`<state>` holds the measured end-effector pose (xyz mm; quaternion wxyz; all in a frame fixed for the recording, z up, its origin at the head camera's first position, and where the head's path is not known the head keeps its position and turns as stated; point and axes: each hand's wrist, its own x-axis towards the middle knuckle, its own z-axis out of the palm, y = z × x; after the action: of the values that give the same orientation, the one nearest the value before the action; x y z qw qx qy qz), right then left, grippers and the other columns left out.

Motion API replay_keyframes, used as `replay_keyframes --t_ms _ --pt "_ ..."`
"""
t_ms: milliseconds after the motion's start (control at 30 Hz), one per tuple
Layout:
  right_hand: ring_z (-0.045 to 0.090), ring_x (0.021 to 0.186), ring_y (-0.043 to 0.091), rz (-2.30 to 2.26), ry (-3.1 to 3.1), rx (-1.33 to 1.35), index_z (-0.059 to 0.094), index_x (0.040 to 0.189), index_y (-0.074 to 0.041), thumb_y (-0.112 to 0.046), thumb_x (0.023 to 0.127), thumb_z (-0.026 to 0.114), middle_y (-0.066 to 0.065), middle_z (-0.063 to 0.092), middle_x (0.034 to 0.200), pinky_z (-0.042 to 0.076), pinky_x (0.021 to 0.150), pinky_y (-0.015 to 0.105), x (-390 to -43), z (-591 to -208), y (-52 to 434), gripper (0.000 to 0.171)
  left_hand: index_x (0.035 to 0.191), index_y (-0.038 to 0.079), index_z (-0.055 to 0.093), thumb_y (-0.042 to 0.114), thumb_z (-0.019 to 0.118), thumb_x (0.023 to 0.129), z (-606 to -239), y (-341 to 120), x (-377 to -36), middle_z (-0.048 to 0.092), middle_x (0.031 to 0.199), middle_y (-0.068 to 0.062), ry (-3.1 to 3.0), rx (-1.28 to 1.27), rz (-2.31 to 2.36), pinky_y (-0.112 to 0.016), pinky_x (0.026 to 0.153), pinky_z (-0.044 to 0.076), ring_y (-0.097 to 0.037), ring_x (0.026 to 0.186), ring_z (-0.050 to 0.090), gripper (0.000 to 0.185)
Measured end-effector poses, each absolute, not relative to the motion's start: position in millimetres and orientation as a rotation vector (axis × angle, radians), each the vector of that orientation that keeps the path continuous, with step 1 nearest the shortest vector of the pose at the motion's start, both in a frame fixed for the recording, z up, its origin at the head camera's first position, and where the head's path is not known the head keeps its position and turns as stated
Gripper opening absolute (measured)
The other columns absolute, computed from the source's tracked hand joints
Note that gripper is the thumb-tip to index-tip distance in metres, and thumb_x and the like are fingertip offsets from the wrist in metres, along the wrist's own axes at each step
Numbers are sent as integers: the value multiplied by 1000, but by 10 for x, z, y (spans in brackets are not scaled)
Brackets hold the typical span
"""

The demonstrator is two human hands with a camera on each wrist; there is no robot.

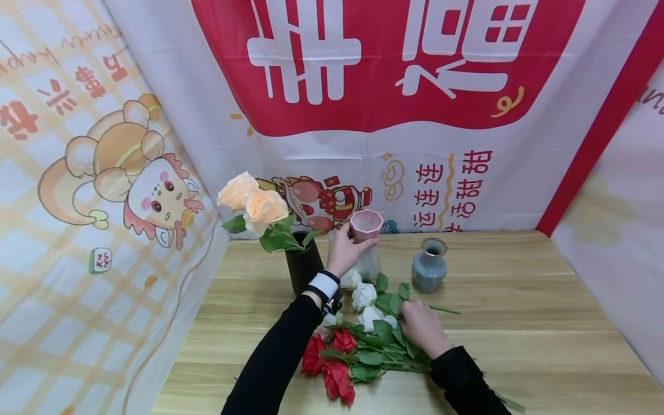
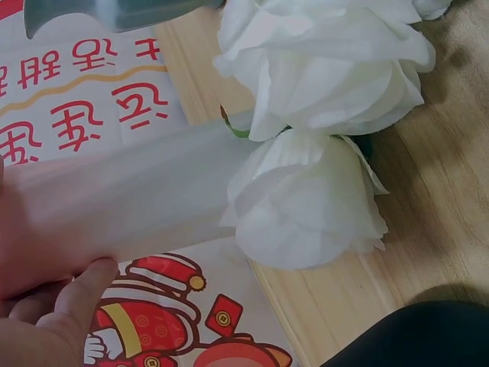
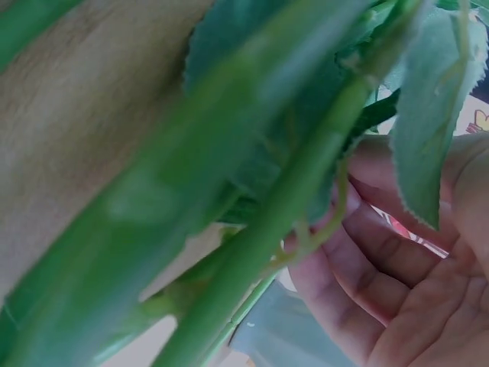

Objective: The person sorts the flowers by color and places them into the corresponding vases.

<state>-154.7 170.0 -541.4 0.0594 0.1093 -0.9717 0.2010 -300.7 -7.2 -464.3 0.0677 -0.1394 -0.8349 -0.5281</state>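
Observation:
My left hand (image 1: 346,251) grips a tall vase (image 1: 367,226), pink at the top and pale below, just under its faceted rim. In the left wrist view, the fingers (image 2: 72,310) lie against the vase wall (image 2: 153,202), with white roses (image 2: 306,199) beside its lower end. My right hand (image 1: 421,327) is among the stems of the white roses (image 1: 365,295). In the right wrist view, its curled fingertips pinch at a thin green stem (image 3: 321,233), partly hidden by a leaf (image 3: 432,130). Red roses (image 1: 338,380) lie on the table nearest me.
A black vase (image 1: 303,265) with peach roses (image 1: 264,208) stands left of the left hand. At the right, a small blue-grey vase (image 1: 429,268) stands upright. Printed cloth (image 1: 332,144) hangs behind and beside the wooden table (image 1: 519,323).

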Motion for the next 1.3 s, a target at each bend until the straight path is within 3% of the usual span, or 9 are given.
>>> replay_keyframes --t_ms 100,333,467,600,700,1000,1300 --pt "34 52 11 627 -2927 327 46 54 -16 8 76 68 -6 38 56 27 48 30 -1546 -5409 1718 40 134 14 58 37 86 76 -4646 -75 -3021 65 123 -5 -2517 -431 -1570 -31 85 52 -15 110 61 69" --pt "55 54 13 605 -2873 293 63 58 -18 0 76 79 -5 58 60 44 48 34 -1534 -5405 1772 30 131 13 60 38 86 76 -4636 -75 -3032 66 121 -4 -2524 -438 -1520 -31 85 52 -15 109 61 67" --pt "48 52 10 622 -2894 294 56 56 -18 1 78 78 -6 52 58 39 48 32 -1529 -5388 1801 36 130 12 60 36 87 76 -4636 -75 -3028 67 119 -4 -2496 -464 -1526 -30 84 52 -13 108 61 65" --pt "28 53 10 702 -2952 292 34 60 -18 14 76 65 -7 27 60 21 51 30 -1533 -5360 1840 48 130 12 61 35 87 76 -4650 -74 -3035 67 118 -4 -2479 -479 -1524 -30 84 52 -12 106 61 64" --pt "22 56 13 753 -2975 277 29 64 -18 19 70 55 -5 18 65 15 54 32 -1541 -5351 1869 46 130 12 61 36 87 76 -4651 -75 -3037 67 119 -3 -2485 -481 -1508 -31 83 53 -13 106 62 64" --pt "32 56 15 815 -2930 258 43 60 -13 18 73 55 -5 30 60 23 51 30 -1545 -5331 1915 36 129 12 62 36 86 76 -4629 -92 -3014 66 120 -3 -2510 -463 -1504 -30 82 53 -14 106 62 63" --pt "36 56 14 811 -2881 267 45 59 -12 10 79 71 -5 37 59 33 52 31 -1529 -5331 1969 39 128 11 63 35 87 76 -4640 -91 -3030 67 118 -4 -2507 -463 -1481 -30 83 52 -14 105 62 62"
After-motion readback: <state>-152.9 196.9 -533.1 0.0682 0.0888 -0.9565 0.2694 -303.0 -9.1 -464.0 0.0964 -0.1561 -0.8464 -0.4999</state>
